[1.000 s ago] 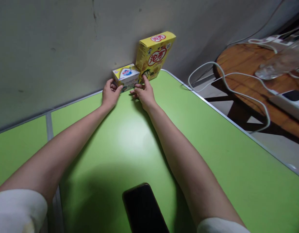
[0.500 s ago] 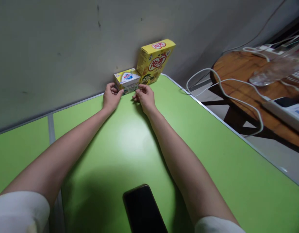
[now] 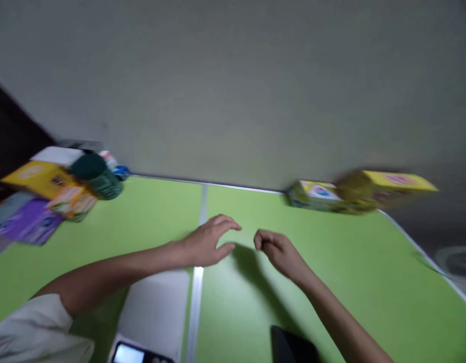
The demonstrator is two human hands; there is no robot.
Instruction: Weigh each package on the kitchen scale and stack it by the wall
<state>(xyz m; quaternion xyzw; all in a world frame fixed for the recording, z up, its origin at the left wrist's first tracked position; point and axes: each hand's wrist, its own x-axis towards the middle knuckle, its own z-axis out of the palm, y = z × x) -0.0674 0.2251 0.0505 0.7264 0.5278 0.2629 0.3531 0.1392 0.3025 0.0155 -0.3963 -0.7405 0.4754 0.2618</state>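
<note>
My left hand (image 3: 208,241) hovers over the middle of the green table (image 3: 233,312), near the metal seam, thumb and fingers apart with nothing between them. Facing it is my right hand (image 3: 278,250), its fingers curled in and no object showing in them. A small yellow and white box (image 3: 318,194) with a blue logo stands at the wall edge, beyond my right hand and apart from it. Touching or just beside it, a taller yellow box (image 3: 392,187) is smeared by motion. Below my right hand lies a black phone (image 3: 291,345), partly cut off.
At the far left sits a pile: a dark green canister (image 3: 97,174), a yellow pack (image 3: 40,177), an orange pack (image 3: 72,200) and a purple pack (image 3: 31,220). A white device with a small screen (image 3: 129,354) lies under my left forearm. The grey wall (image 3: 233,96) bounds the back.
Both hands have let go of the small box and drawn back toward the table's middle. The view has swung left, bringing in the pile and the white device.
</note>
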